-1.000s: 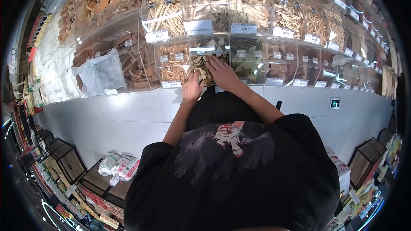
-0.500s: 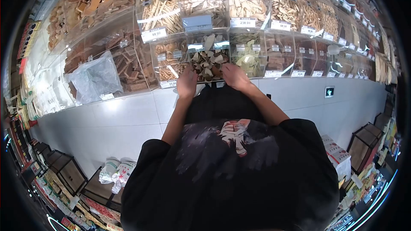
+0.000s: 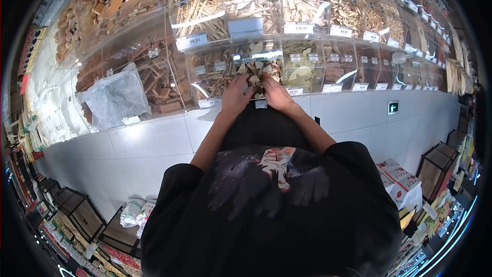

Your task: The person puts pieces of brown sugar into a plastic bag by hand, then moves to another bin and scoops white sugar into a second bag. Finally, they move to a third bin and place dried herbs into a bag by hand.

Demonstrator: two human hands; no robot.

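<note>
Dark and pale dried slices (image 3: pixel 256 74) fill a clear compartment in the lower row at the centre. My left hand (image 3: pixel 237 95) is at the left of this compartment, its fingers curled against the slices. From the right, my right hand (image 3: pixel 277 93) reaches in with its fingers bent round some slices. A gap with slices in it lies between the two hands. The fingertips are partly hidden among the pieces. A small pale tag (image 3: pixel 261 104) shows below the hands.
Clear bins of pale sliced goods (image 3: pixel 254 6) rise behind. Green leaves (image 3: pixel 303 69) fill the bin to the right. A clear plastic bag (image 3: pixel 117 92) lies on the left bins. Boxes (image 3: pixel 402 182) stand at the lower right.
Both hands have moved inward from the compartment's sides onto the slices and are closer together. Slices are now bunched between them. The view has shifted slightly.
</note>
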